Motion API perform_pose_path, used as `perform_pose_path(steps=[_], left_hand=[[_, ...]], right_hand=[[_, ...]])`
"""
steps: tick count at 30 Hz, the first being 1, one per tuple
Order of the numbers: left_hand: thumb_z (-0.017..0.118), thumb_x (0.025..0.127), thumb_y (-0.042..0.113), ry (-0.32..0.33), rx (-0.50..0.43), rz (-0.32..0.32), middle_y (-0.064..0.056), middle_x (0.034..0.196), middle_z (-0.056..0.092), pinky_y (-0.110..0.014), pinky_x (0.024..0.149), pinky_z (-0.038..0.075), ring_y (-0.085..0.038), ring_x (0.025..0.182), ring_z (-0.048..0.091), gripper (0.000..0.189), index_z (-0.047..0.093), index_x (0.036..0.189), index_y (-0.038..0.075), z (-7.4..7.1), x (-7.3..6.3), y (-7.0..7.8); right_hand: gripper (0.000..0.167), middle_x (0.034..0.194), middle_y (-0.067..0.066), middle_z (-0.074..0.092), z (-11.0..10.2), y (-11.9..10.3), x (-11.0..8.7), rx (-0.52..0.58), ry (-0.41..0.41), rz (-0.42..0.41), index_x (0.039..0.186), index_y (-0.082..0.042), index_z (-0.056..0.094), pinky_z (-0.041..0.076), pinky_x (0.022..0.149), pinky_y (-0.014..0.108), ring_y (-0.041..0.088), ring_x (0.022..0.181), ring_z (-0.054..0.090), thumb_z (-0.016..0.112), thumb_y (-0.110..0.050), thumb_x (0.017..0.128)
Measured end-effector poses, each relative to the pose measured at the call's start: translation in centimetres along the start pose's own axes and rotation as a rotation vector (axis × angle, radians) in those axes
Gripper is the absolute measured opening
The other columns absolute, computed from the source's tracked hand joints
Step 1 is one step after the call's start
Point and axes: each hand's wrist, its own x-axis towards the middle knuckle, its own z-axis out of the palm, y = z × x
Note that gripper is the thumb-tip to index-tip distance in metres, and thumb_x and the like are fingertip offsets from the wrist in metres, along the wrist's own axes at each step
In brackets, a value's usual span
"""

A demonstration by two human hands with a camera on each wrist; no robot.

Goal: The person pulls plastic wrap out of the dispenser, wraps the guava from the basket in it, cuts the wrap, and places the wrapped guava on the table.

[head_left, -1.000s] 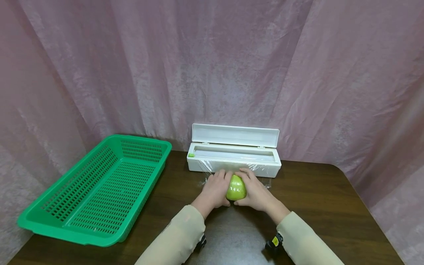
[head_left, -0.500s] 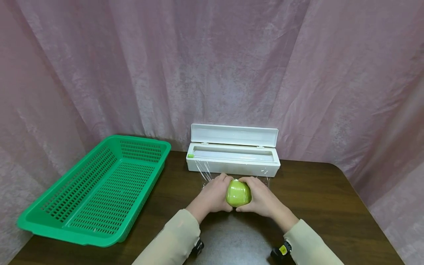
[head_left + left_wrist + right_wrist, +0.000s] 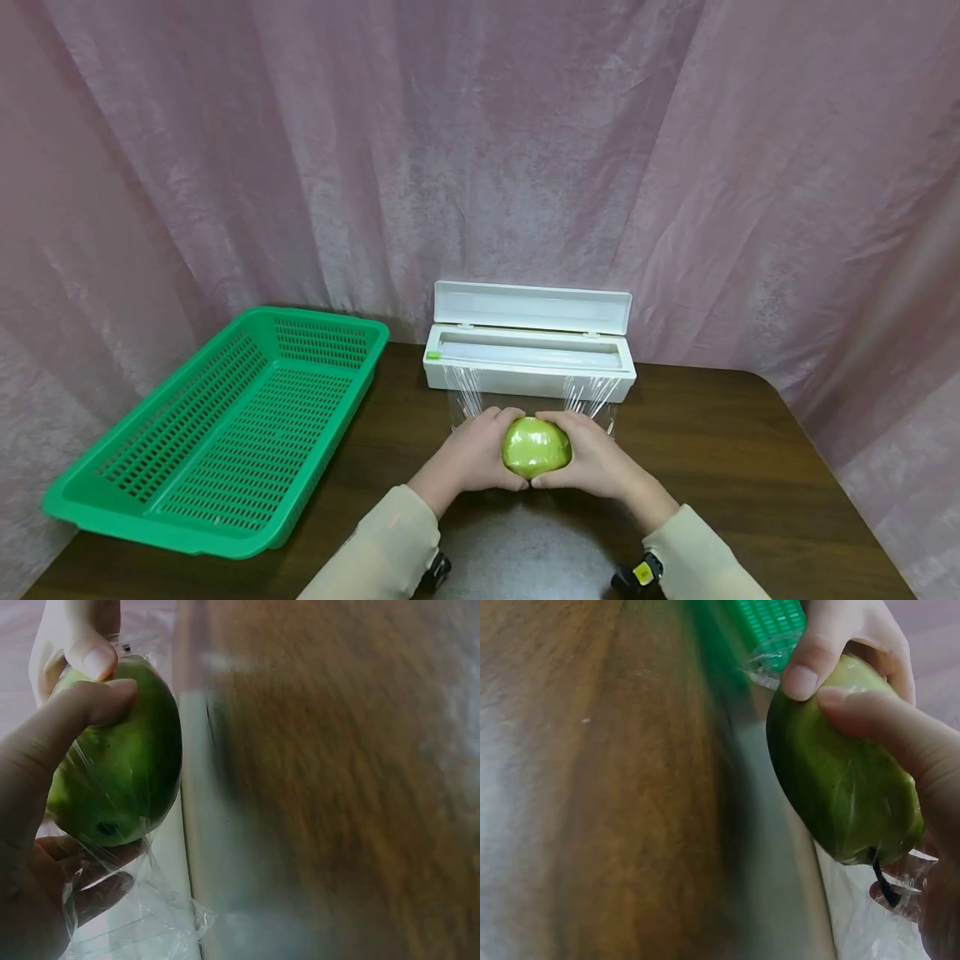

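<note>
The left hand [image 3: 476,450] and the right hand [image 3: 596,457] are gripping a green fruit [image 3: 536,448] from either side, holding it between them just in front of an open white box [image 3: 521,381]. Clear film [image 3: 150,915] is clinging to the fruit and stretching back toward the box. A green basket [image 3: 172,535] is sitting on the table [image 3: 750,467], left of the box.

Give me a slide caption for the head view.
Left hand and right hand hold a film-covered green fruit near an open white box.
</note>
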Motion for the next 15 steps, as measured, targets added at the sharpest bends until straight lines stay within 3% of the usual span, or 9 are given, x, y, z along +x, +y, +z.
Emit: perform_pose_path(steps=[9, 15], left_hand=[[0.082, 0.057, 0.056, 0.011, 0.025, 0.024, 0.004, 0.100, 0.062, -0.031, 0.078, 0.046, -0.007, 0.083, 0.055, 0.082, 0.055, 0.123, 0.015, 0.2, -0.6, 0.1], [0.079, 0.055, 0.061, 0.012, 0.015, 0.030, 0.008, 0.094, 0.063, -0.030, 0.074, 0.044, -0.003, 0.078, 0.054, 0.078, 0.059, 0.116, 0.016, 0.5, -0.9, -0.2]], right_hand=[[0.084, 0.118, -0.004, 0.062, 0.8, 0.3, -0.9, 0.011, 0.039, 0.002, 0.128, -0.013, 0.054, 0.040, 0.088, 0.042, 0.012, 0.101, 0.057, 0.081, -0.057, 0.061], [0.080, 0.117, -0.004, 0.064, 1.2, 0.3, -1.5, -0.013, 0.036, -0.002, 0.126, -0.013, 0.056, 0.033, 0.090, 0.041, 0.010, 0.100, 0.057, 0.077, -0.059, 0.065]])
